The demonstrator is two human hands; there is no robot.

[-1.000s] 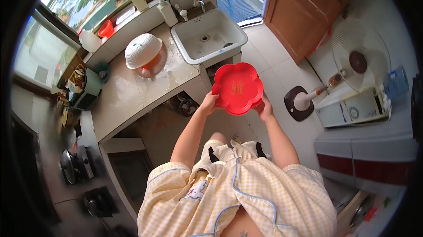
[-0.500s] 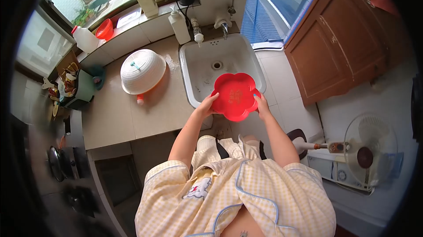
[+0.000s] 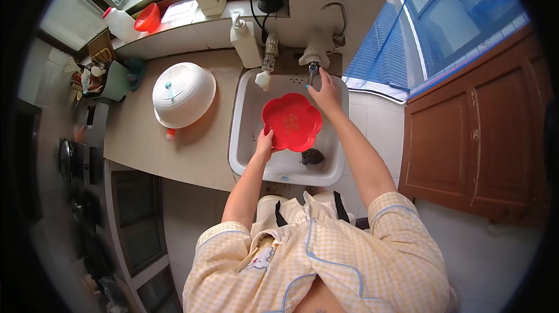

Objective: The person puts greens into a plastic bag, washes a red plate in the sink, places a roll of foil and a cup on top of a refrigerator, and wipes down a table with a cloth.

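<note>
A red flower-shaped plate (image 3: 293, 122) with gold markings in its middle is over the sink (image 3: 239, 161), gripped at its lower left rim by my left hand (image 3: 265, 145). My thumb lies on top of the rim, and the other fingers are hidden beneath. Farther back, my right hand (image 3: 326, 93) reaches to the metal tap (image 3: 313, 72) on the wall, thumb on one side and fingers on the other. A dark scrubber (image 3: 313, 157) sits in the basin near its front, just below the plate.
A white basket (image 3: 185, 93) lies upside down on the left counter (image 3: 128, 144), with something orange under it. A white pump bottle (image 3: 246, 42) stands behind the sink beside a second faucet (image 3: 268, 59). At right is a brown wooden cabinet (image 3: 466, 132).
My right hand has let go of the plate and moved forward to the tap. My left hand has carried the plate over the basin. The view has shifted closer to the sink.
</note>
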